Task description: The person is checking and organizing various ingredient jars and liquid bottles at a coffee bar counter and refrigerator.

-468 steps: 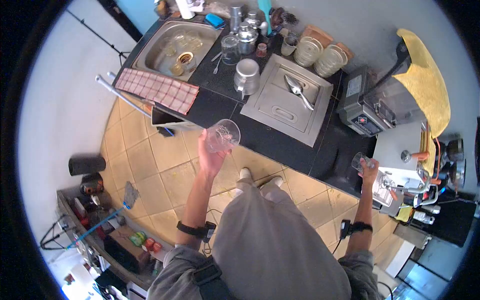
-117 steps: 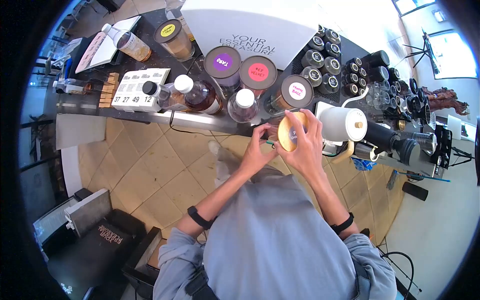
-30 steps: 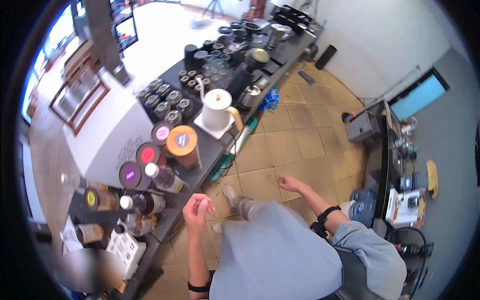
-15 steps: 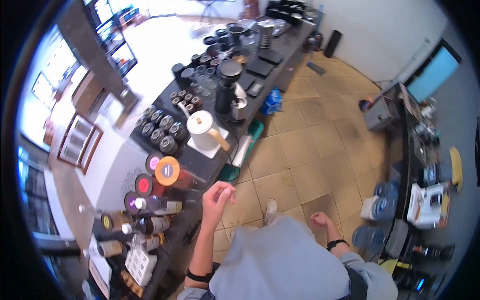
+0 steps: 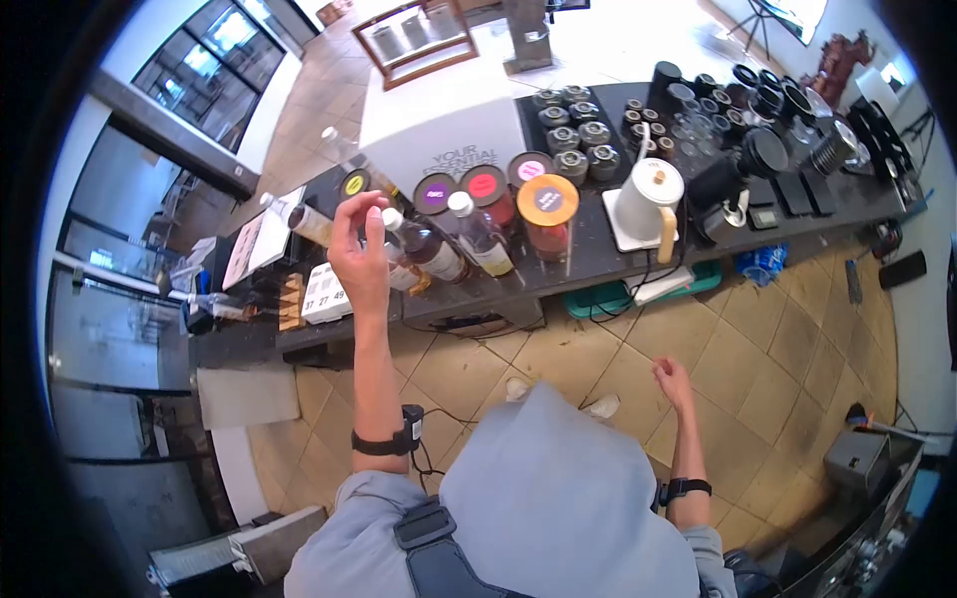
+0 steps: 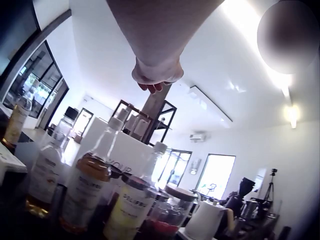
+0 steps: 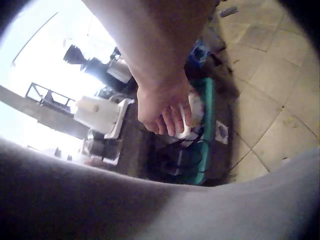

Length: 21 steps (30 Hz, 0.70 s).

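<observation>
My left hand (image 5: 361, 254) is raised at the counter's front edge, fingers loosely bent and holding nothing. In the head view it overlaps the syrup bottles behind it. Closest to it stand a dark syrup bottle (image 5: 431, 249) with a white cap and a paler syrup bottle (image 5: 482, 235). To their right is a clear jar with an orange-gold lid (image 5: 548, 201), its contents reddish. My right hand (image 5: 674, 382) hangs over the tiled floor, relaxed and without anything in it. The right wrist view shows its fingers (image 7: 170, 120) hanging down, overlapping a green crate.
Dark-lidded jars (image 5: 484, 186) line up behind the bottles. A white gooseneck kettle (image 5: 650, 199) stands on its base, with several small jars (image 5: 573, 135) behind. At left sits a flip calendar (image 5: 324, 295). Below the counter is a green crate (image 5: 588, 302); a blue bag (image 5: 762, 265) lies nearby.
Earlier both hands held the gold-lidded jar; it now stands on the counter. Before that, they held clear cups by the sink. Over the last second the view has swung left to face the counter.
</observation>
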{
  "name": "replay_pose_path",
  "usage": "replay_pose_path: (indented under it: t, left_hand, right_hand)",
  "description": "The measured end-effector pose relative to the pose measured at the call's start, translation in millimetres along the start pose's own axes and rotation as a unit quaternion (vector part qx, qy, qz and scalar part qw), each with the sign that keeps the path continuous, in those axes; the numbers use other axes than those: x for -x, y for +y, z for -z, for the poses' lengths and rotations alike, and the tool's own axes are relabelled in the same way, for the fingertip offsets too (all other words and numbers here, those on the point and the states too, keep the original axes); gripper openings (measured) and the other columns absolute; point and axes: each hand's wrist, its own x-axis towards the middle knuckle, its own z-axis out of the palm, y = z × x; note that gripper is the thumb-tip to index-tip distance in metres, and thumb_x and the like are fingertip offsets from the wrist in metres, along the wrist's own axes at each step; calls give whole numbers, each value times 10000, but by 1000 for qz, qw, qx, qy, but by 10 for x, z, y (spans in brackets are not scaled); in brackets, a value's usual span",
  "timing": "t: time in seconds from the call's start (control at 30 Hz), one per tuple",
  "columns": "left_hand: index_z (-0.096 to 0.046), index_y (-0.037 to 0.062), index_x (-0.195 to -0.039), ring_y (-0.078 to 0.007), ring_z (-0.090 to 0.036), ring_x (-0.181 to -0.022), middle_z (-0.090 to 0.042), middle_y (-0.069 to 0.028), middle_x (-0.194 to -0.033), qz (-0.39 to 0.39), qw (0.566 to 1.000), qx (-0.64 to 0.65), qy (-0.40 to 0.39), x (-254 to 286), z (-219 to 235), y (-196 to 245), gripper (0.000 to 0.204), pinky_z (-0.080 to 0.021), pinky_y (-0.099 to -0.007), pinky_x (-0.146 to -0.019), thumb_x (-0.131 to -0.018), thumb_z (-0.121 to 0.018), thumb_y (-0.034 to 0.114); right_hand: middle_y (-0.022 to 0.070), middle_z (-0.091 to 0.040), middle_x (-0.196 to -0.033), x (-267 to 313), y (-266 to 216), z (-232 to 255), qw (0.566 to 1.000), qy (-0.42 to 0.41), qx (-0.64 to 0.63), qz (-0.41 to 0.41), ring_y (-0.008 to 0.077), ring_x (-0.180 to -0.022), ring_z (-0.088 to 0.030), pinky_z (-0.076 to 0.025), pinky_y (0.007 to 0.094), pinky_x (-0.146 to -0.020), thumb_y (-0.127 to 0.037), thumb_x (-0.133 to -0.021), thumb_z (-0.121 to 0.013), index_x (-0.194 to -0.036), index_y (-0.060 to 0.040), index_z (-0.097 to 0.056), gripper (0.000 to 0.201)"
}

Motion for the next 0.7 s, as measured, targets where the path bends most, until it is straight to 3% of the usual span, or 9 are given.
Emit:
replay_pose_path:
  t: [0.07,0.23,0.3,0.37,0.43,0.53,0.63,0.67,0.7]
  left_hand:
    - [-619,12,-1127,-184,-595,-1005,-636,-86,-1054,-35,995,-92,6,-35,132,-210,235,-457,-313,-925,-900,-593,64]
    - [-516,48,-1305,-268,-525,-1165,-568,-131,-1198,-27,983,-180,-35,75,-20,-837,515,-383,-358,-1038,-818,-672,111]
    - [-474,62,-1349,-260,-531,-1157,-564,-134,-1213,75,988,-119,-56,95,-104,-850,574,-395,-350,-1020,-814,-678,104]
    - [-479,62,-1335,-219,-588,-1059,-616,-120,-1120,96,990,-94,-33,74,-154,-1029,544,-447,-334,-944,-830,-674,105]
    - [-508,63,-1295,-175,-632,-914,-653,-96,-982,157,988,9,7,41,-159,-1155,474,-493,-314,-829,-850,-669,104]
    - [-588,67,-1183,-111,-648,-716,-663,-31,-775,162,985,62,-12,92,-209,-1355,324,-501,-261,-680,-884,-682,150]
    - [-641,64,-1066,-83,-631,-624,-654,-9,-725,191,976,100,2,89,-277,-1488,214,-484,-241,-584,-892,-688,178]
    - [-639,57,-1012,-68,-613,-613,-626,18,-728,187,976,108,-8,81,-283,-1497,159,-471,-215,-562,-899,-684,160]
    - [-633,60,-860,-76,-604,-577,-619,11,-676,194,974,114,0,63,-297,-1515,135,-464,-229,-540,-902,-682,179]
  right_hand:
    - [108,-691,-927,-187,-796,-104,998,-57,-2,27,203,-863,-645,-515,332,-813,-229,-913,-622,-1089,-48,-640,253]
    - [114,-678,-943,-336,-2527,-496,972,-115,-25,204,175,-853,-647,-519,301,-758,-143,-892,-640,-1017,-16,-646,178]
    - [107,-649,-955,-354,-3012,-654,945,-100,-32,310,182,-846,-640,-517,295,-750,-89,-866,-655,-1001,-17,-644,154]
    - [101,-632,-969,-373,-3481,-769,929,-95,-27,357,189,-856,-634,-514,296,-755,-67,-851,-664,-1004,-22,-642,160]
    - [100,-594,-1023,-337,-3925,-880,886,-12,-14,464,224,-948,-617,-503,314,-824,-46,-827,-682,-1087,-34,-615,269]
    - [113,-570,-1142,-426,-4333,-1135,862,72,-35,500,238,-1045,-584,-480,339,-890,-54,-816,-704,-1181,-48,-570,389]
    - [119,-538,-1213,-623,-4519,-1534,887,57,-105,446,234,-1062,-557,-461,347,-899,-73,-810,-726,-1230,-50,-534,462]
    - [87,-603,-1114,-667,-4600,-1655,881,46,-151,447,167,-983,-584,-472,309,-822,-114,-837,-729,-1131,-38,-584,337]
    - [87,-603,-1114,-705,-4621,-1714,880,37,-143,451,167,-983,-584,-472,309,-822,-114,-837,-729,-1131,-38,-584,337]
